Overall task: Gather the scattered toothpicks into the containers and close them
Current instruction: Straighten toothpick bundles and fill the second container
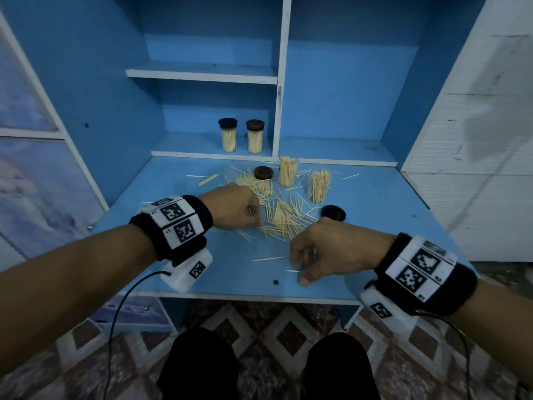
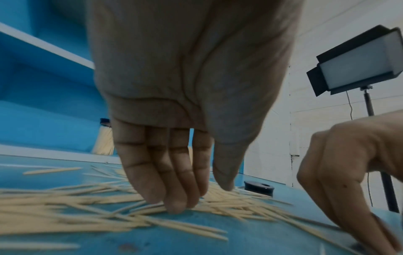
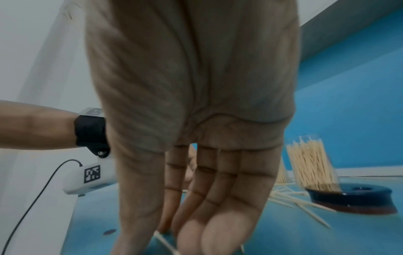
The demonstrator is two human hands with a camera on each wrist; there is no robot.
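The blue table (image 1: 202, 272) carries everything here, and places below are given from its front edge.

Nearest that edge, the right hand (image 1: 326, 249) hangs over the table with fingers pointing down; its thumb and fingertips (image 3: 220, 234) close narrowly on a single toothpick (image 3: 163, 241) lying on the surface.

A little farther in, the left hand (image 1: 235, 209) reaches to the near left side of the scattered toothpicks (image 1: 282, 217), its straight fingers (image 2: 172, 198) pressed together and touching the sticks; it holds nothing.

Just beyond the right hand lies a dark lid (image 1: 333, 212) flat on the table, at the right of the pile.

Farther still stand 2 open containers (image 1: 288, 171) packed with toothpicks, with a brown lid (image 1: 263, 172) lying just left of them.

Farthest, on the low shelf (image 1: 187, 145) behind the table, stand 2 closed containers (image 1: 228, 135), full and capped.
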